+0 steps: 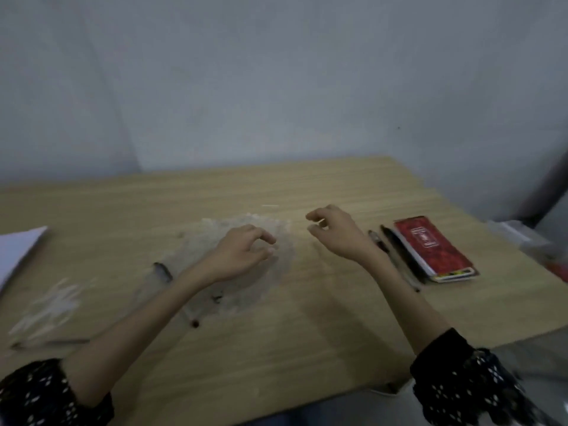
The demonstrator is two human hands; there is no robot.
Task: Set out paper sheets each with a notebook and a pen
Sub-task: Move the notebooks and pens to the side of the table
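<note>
A stack of red-covered notebooks lies on the wooden table at the right, with dark pens along its left side. White paper sheets show at the far left edge. Another pen lies near the middle left, partly hidden by my left forearm. My left hand hovers over a worn pale patch in the middle, fingers loosely curled and holding nothing. My right hand hangs just right of it, fingers also loosely curled and empty. The frame is blurred.
A pale scuffed patch marks the table's centre, and white smears lie at the near left. A grey wall stands behind the table. Some blurred boxes sit off the table's right edge.
</note>
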